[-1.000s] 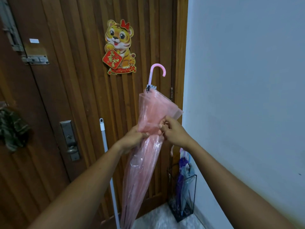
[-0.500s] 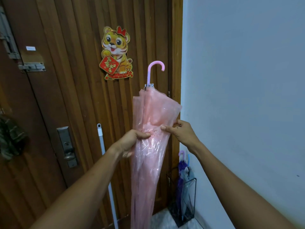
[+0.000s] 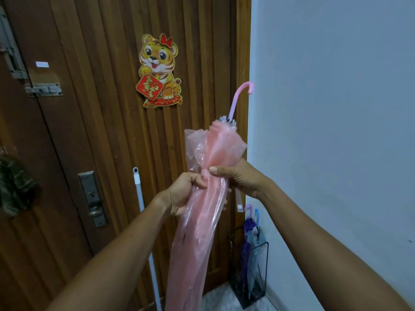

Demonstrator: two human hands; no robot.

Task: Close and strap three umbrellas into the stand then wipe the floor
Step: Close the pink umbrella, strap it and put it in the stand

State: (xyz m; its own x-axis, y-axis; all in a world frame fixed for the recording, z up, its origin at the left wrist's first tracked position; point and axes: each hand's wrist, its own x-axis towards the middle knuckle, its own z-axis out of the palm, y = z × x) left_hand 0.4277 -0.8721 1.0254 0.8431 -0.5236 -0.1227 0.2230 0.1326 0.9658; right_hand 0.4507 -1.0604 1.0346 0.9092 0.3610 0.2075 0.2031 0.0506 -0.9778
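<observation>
Before the ribbed brown wooden door (image 3: 101, 131), you hold the pink translucent plastic umbrella (image 3: 202, 221) closed, handle-up and tilted. Your left hand (image 3: 182, 194) and right hand (image 3: 238, 176) are both curled round its gathered canopy at mid-height, thumbs nearly meeting. Its pale strap (image 3: 239, 202) dangles loose just below your right hand, so I judge this one folded but not yet fastened. A purple umbrella (image 3: 248, 230) and a greyish clear umbrella (image 3: 258, 239) already stand in the black wire stand (image 3: 268, 265) by the wall, leaving you the strapping, the stowing and the wiping of the pale floor (image 3: 222, 297).
</observation>
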